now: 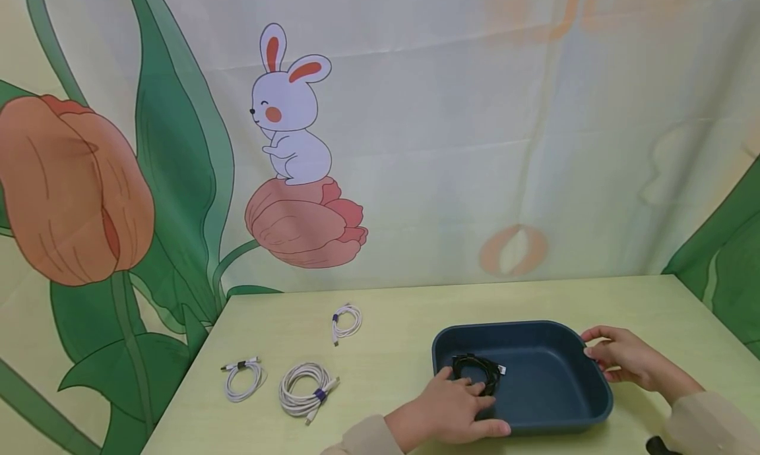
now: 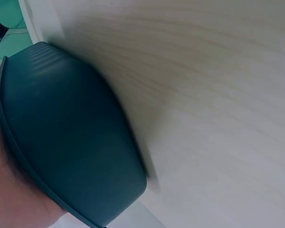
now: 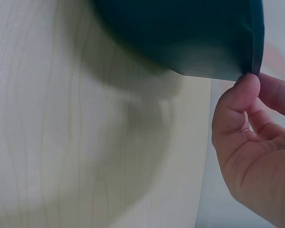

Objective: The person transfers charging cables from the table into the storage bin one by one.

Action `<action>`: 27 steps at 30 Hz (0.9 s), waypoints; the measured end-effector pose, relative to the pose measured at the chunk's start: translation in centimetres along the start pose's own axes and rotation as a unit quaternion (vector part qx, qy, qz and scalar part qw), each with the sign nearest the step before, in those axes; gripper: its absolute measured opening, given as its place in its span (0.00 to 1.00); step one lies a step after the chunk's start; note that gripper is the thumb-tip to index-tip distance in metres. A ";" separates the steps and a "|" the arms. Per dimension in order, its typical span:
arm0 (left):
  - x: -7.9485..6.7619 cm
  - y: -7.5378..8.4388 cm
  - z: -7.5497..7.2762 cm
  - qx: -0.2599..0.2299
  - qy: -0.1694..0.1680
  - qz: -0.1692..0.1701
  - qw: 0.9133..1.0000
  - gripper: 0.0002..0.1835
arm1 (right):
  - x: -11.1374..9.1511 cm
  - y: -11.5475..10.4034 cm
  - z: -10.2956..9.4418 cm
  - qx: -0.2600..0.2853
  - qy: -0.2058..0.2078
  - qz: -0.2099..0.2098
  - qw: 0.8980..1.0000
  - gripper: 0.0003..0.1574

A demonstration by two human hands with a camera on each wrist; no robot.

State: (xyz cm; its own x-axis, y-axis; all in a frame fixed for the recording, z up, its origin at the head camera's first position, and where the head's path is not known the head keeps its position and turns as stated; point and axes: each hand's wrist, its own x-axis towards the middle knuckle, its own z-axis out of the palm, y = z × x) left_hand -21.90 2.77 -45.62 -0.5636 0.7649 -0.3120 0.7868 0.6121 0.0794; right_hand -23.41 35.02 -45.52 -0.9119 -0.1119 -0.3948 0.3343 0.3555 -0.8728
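Note:
A dark blue rectangular tray [image 1: 552,402] sits on the table, with a coiled black cable [image 1: 494,378] lying inside at its left end. My left hand [image 1: 451,409] reaches over the tray's near-left rim, fingers spread and touching the black cable, thumb along the near rim. In the left wrist view, the tray's outer wall [image 2: 71,128] hides those fingers. At the far right corner, my right hand [image 1: 629,359] pinches the tray's rim between thumb and fingers; the right wrist view shows the thumb [image 3: 249,92] against the rim's edge.
Left of the tray lie three coiled white cables: a small one [image 1: 357,322] farther back, another [image 1: 261,378] at the left, and a thicker coil [image 1: 285,392] nearer. A printed cloth [image 1: 427,145] hangs behind the table [image 1: 392,349]. A black object [image 1: 658,446] shows by the right sleeve.

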 end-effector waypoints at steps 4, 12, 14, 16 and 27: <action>0.2 0.2 -0.3 -0.018 -0.022 -0.020 0.999 0.30 | 0.0 0.1 0.0 -0.003 -0.001 -0.002 1.000 0.22; 0.6 0.8 -0.9 -0.044 -0.063 -0.065 0.995 0.34 | 0.2 0.1 -0.3 0.006 -0.019 -0.006 1.000 0.20; 0.8 0.9 -1.0 -0.048 -0.067 -0.076 0.994 0.36 | 0.1 0.1 -0.3 0.005 -0.018 -0.005 1.000 0.20; 0.9 1.0 -1.0 -0.048 -0.071 -0.086 0.993 0.38 | 0.1 0.0 -0.3 0.003 -0.014 -0.001 1.000 0.20; 1.5 1.2 -0.9 -0.031 -0.065 -0.124 0.990 0.40 | 0.1 -0.1 -0.1 0.008 -0.004 -0.001 1.000 0.22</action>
State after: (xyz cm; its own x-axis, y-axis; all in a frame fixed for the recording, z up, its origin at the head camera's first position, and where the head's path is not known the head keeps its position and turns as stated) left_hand -22.03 4.78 -45.13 -0.6972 0.5591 -0.4488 0.6089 0.7922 0.0410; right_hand -23.50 35.05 -45.48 -0.9104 -0.1201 -0.3958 0.3368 0.3404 -0.8779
